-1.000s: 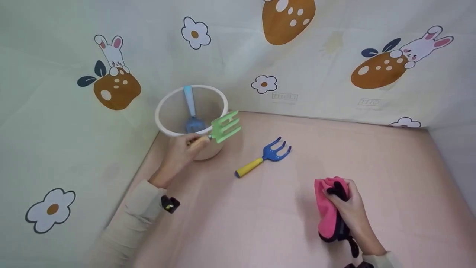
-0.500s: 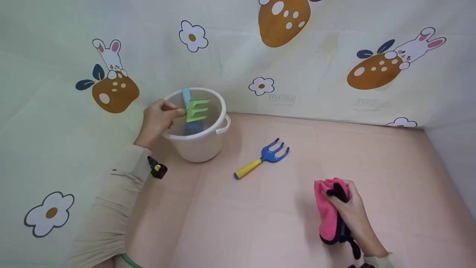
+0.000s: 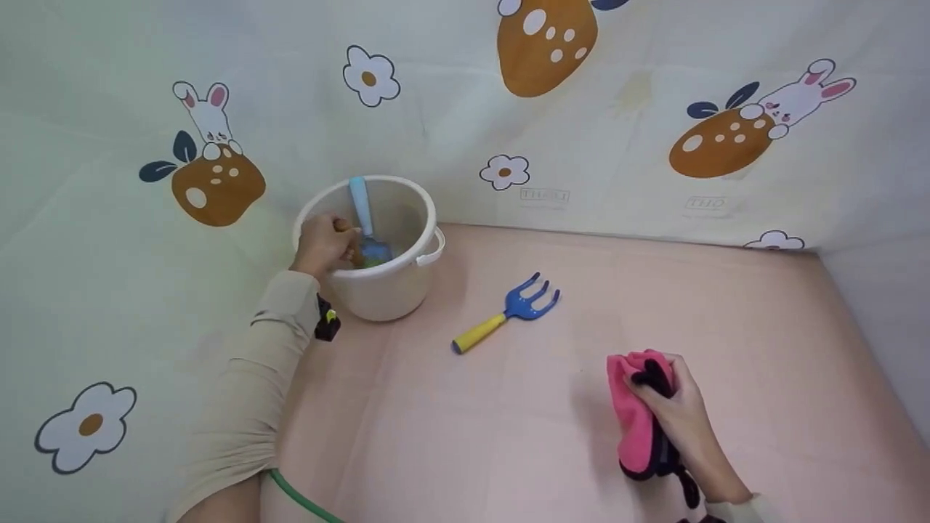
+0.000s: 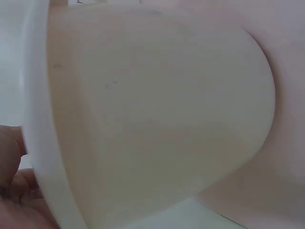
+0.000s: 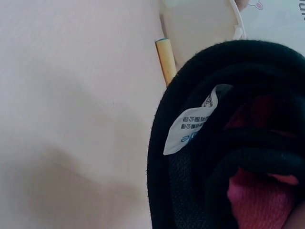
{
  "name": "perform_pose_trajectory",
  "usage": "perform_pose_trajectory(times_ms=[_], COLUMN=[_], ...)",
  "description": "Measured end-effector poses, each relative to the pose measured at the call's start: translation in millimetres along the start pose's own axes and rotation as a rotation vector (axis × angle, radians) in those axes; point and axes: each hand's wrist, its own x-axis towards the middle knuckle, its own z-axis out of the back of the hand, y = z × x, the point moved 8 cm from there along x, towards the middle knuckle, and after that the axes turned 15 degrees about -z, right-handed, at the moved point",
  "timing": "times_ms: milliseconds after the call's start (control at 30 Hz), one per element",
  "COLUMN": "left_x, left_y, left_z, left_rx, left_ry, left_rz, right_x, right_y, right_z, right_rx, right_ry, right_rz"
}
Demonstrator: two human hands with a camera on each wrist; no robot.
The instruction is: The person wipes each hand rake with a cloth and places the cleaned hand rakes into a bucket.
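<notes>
My left hand (image 3: pixel 323 243) reaches over the rim into the white bucket (image 3: pixel 385 290) and grips the wooden handle of a green hand fork (image 3: pixel 374 262). Most of the fork's green head is hidden inside. Beside it, a light-blue-handled garden tool (image 3: pixel 361 203) leans in the bucket, its blue head down. In the left wrist view the bucket's outer wall (image 4: pixel 162 105) hides much of the hand. My right hand (image 3: pixel 683 407) holds a folded pink and black glove (image 3: pixel 632 428). Its black cuff (image 5: pixel 167 143) and white label show close up in the right wrist view.
A blue hand fork (image 3: pixel 527 301) with a yellow handle lies on the pink surface (image 3: pixel 465 436), between the bucket and my right hand. Printed cloth walls (image 3: pixel 429 131) stand behind and to the left. A green cord (image 3: pixel 301 497) shows at the bottom.
My left hand has carried the green fork from the bucket's front over the rim and down inside, turning its head downward. My right hand keeps its hold on the glove, almost still.
</notes>
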Motion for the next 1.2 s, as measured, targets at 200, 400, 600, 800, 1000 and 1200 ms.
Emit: perform_pose_trajectory(times_ms=[200,400,600,800,1000,1200], left_x=[2.6,2.6,-4.5,-31.1,-56.5,-57.7], left_y=[0.2,-8.6,-41.0,-84.6,-97.4,-64.2], left_z=[6.9,17.1,14.2,-21.5,-95.9,-172.6], left_rx=[0.067,0.154,0.201,0.237,0.304,0.314], left_ry=[-0.029,-0.075,-0.192,-0.315,-0.171,0.127], left_rz=[-0.007,-0.023,-0.226,-0.563,-0.701,-0.469], right_x=[-1,0,0,2,1,0], right_y=[1,0,0,-2,-2,-3], right_z=[0,-1,-2,-6,-8,-8], right_rx=[-0.012,-0.006,0.024,0.028,0.027,0.02], right_ry=[-0.005,0.006,0.002,0.013,0.016,0.013], right_rz=[-0.008,-0.011,-0.005,-0.031,-0.033,-0.032])
